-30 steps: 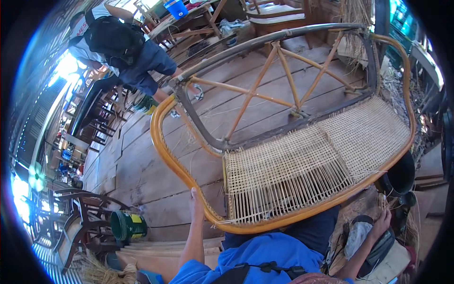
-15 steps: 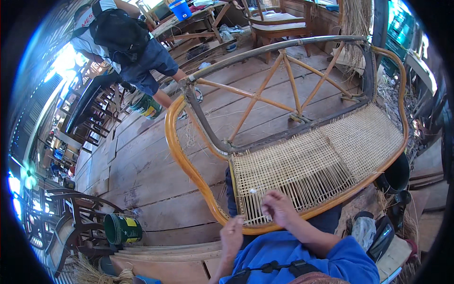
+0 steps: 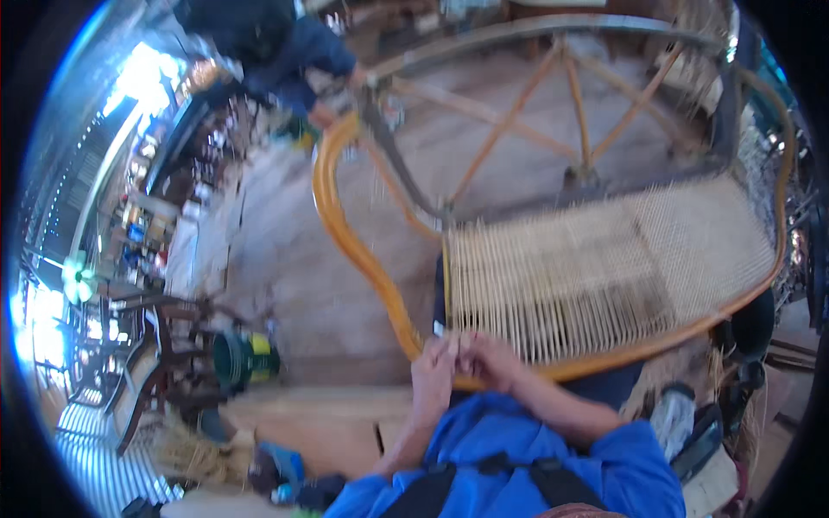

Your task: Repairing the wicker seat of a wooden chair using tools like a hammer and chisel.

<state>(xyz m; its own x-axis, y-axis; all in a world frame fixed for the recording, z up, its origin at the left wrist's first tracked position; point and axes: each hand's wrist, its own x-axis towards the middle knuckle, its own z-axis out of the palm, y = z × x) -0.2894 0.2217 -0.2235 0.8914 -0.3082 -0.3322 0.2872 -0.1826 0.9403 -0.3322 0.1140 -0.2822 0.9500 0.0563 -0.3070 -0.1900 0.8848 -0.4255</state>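
Weaving seems underway: my left hand (image 3: 433, 369) and right hand (image 3: 485, 357) bunch narrowly, contents unclear; cane seat (image 3: 553, 259) at two o'clock likely wants threading.

Left hand (image 3: 432, 373) and right hand (image 3: 488, 358) close together at 5 o'clock, fingers bent, by the rattan frame's (image 3: 367, 266) near edge; any held strand too blurred for me. Cane panel (image 3: 561, 255) at 2 o'clock from hands, near side bare parallel strands. Green bucket (image 3: 243, 360) at 8 o'clock, pale-green fan (image 3: 78, 278) at 9, another person (image 3: 259, 39) at 11.
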